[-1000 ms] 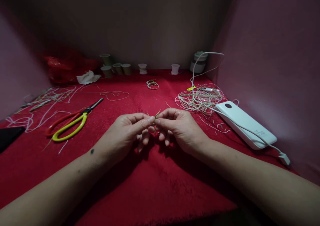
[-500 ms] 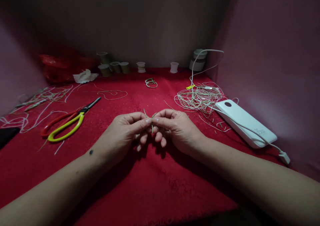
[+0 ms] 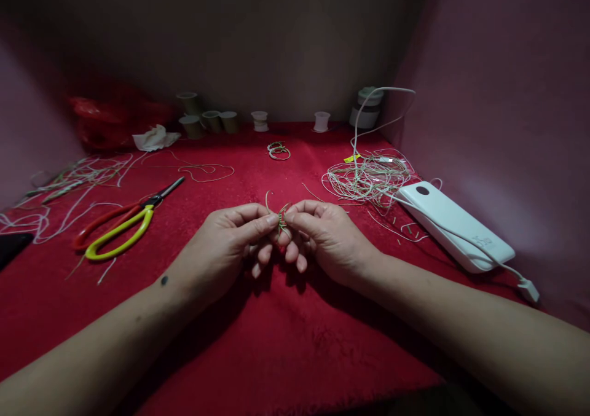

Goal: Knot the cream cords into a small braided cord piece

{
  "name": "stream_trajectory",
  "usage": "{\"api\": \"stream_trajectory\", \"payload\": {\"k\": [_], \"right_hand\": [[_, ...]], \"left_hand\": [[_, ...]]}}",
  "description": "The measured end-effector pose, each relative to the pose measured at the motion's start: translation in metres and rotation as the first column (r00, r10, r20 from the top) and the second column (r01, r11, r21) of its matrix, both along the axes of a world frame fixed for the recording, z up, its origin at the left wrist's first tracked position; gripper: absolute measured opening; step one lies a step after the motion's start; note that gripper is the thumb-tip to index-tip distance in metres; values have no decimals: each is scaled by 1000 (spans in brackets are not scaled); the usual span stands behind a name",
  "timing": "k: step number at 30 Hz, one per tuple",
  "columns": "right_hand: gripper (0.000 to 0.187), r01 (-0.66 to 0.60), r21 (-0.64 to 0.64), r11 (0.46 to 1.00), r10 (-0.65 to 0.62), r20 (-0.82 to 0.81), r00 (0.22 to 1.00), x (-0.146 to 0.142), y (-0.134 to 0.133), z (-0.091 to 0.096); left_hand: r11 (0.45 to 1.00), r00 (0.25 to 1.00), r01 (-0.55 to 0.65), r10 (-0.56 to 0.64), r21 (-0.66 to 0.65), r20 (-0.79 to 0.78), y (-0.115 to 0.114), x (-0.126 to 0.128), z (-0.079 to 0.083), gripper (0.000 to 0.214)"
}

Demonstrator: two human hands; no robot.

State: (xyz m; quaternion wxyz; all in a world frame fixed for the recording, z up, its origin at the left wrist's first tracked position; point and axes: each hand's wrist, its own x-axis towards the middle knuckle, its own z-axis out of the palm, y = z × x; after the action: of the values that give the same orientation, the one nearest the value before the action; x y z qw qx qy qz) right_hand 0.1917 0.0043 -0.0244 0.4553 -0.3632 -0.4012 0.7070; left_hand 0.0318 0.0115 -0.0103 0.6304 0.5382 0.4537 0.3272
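Observation:
A small knotted green cord [image 3: 281, 220] is pinched between my two hands, above the middle of the red cloth. My left hand [image 3: 239, 231] grips its left side with thumb and forefinger. From the right, my right hand [image 3: 318, 231] pinches the other side the same way. Thin loose cord ends stick up and hang down between the fingertips. The remaining fingers of both hands curl below, partly hidden. Scissors [image 3: 122, 227] with one red and one yellow handle lie to the left, their blades pointing away from me.
Tangled cords [image 3: 369, 179] and a white power bank [image 3: 456, 225] with a cable lie right; more loose cords [image 3: 87, 176] left. Finished-looking cord rings [image 3: 279, 151], several thread spools [image 3: 212, 121], a jar [image 3: 367, 110] and a red plastic bag [image 3: 108, 124] stand or lie behind on the red cloth [image 3: 286, 354].
My fingertips have parted slightly, so more of the knotted green cord shows between them. The cord's upper end now curls higher. Both hands stay in nearly the same place.

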Motion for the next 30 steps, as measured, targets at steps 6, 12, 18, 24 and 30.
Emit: {"api": "stream_trajectory", "payload": {"k": [6, 12, 18, 24, 30], "right_hand": [[10, -5, 29, 1000, 6, -45, 999, 0, 1, -3], [12, -36, 25, 999, 38, -87, 995, 0, 1, -4], [14, 7, 24, 1000, -7, -12, 1000, -1, 0, -2], [10, -16, 32, 999, 17, -35, 999, -1, 1, -3], [10, -4, 44, 999, 6, -51, 999, -1, 2, -7]], "left_hand": [[1000, 1000, -1, 1, -11, 5, 0, -2, -2, 24], [1000, 1000, -22, 22, 11, -22, -1, -2, -2, 26], [999, 999, -20, 22, 46, -42, -1, -3, -5, 28], [999, 1000, -22, 23, 23, -8, 0, 0, -3, 25], [999, 998, -48, 48, -5, 41, -1, 2, 0, 23]]}}
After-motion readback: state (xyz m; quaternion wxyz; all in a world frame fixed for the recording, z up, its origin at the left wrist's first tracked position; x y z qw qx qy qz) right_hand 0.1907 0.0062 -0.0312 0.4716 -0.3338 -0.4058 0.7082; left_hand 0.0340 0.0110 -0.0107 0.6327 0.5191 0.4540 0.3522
